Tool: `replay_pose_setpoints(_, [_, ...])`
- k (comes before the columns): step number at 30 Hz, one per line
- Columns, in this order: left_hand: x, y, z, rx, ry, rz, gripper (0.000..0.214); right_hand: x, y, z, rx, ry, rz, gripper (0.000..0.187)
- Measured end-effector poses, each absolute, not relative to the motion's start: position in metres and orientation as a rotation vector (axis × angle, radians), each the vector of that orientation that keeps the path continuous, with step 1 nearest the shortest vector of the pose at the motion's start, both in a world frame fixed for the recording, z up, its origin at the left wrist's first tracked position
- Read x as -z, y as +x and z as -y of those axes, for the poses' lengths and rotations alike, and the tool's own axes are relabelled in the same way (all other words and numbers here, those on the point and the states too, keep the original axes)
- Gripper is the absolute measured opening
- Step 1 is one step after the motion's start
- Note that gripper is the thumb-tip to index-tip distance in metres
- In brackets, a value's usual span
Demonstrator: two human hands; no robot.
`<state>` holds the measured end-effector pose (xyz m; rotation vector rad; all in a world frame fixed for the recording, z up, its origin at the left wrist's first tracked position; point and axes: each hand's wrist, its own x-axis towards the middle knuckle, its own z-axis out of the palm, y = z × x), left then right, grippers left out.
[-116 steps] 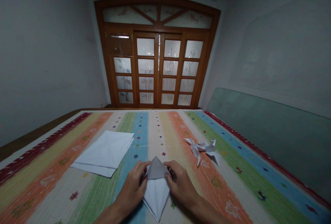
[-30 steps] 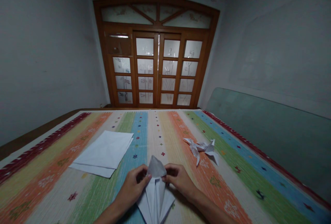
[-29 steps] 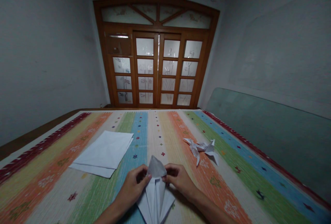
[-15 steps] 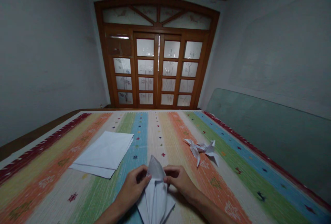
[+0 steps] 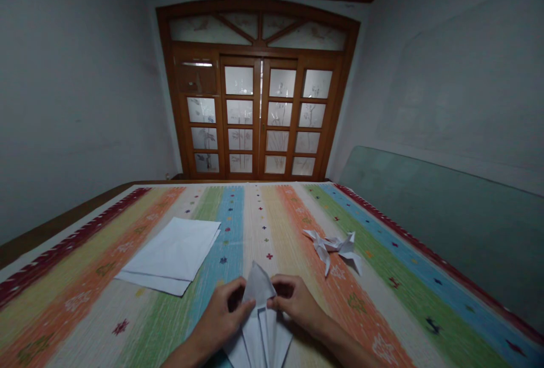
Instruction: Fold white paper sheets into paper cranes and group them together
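A half-folded white paper piece [image 5: 260,322] lies on the striped mat in front of me, its pointed top flap raised. My left hand [image 5: 223,317] pinches the flap's left edge with thumb and fingers closed. My right hand [image 5: 297,305] pinches the right edge the same way. Narrow folded strips of the piece fan out toward me below the hands.
A stack of flat white paper sheets [image 5: 174,254] lies to the left. Finished white paper cranes [image 5: 335,246] sit to the right. The colourful striped mat [image 5: 106,277] covers the surface. A glass pane [image 5: 425,215] leans on the right wall; wooden doors [image 5: 259,121] stand beyond.
The piece's side flaps have been folded inward into narrow strips since the earliest frame. Both hands stay pinched on the top flap and sit slightly lower in view now.
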<state>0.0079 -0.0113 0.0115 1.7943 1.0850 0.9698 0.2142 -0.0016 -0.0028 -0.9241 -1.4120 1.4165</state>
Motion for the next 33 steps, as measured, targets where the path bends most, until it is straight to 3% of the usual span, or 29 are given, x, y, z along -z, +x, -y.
replay_pose_setpoints(5, [-0.014, 0.013, 0.019, -0.918, 1.818, -1.088, 0.023, 0.004, 0.207, 0.007, -1.402, -0.912, 1.473, 0.020])
replay_pose_setpoints(11, [-0.002, 0.015, 0.022, -0.845, 1.839, -1.249, 0.024, 0.009, 0.205, 0.006, -1.498, -0.925, 1.270, 0.045])
replay_pose_setpoints(15, [0.003, 0.013, 0.020, -0.882, 1.769, -1.426, 0.027, 0.005, 0.211, 0.005, -1.540, -0.866, 1.339, 0.030])
replay_pose_setpoints(19, [0.007, 0.012, 0.018, -0.944, 1.698, -1.536, 0.031, 0.002, 0.212, 0.006, -1.544, -0.846, 1.310, 0.033])
replay_pose_setpoints(23, [0.005, 0.013, 0.018, -1.013, 1.709, -1.436, 0.032, 0.004, 0.210, 0.005, -1.505, -0.906, 1.264, 0.031])
replay_pose_setpoints(30, [-0.005, 0.016, 0.020, -0.999, 1.718, -1.385, 0.022, 0.004, 0.211, 0.006, -1.374, -0.971, 1.384, 0.005])
replay_pose_setpoints(33, [-0.007, 0.017, 0.020, -1.005, 1.762, -1.335, 0.021, 0.005, 0.210, 0.005, -1.394, -0.938, 1.363, 0.005])
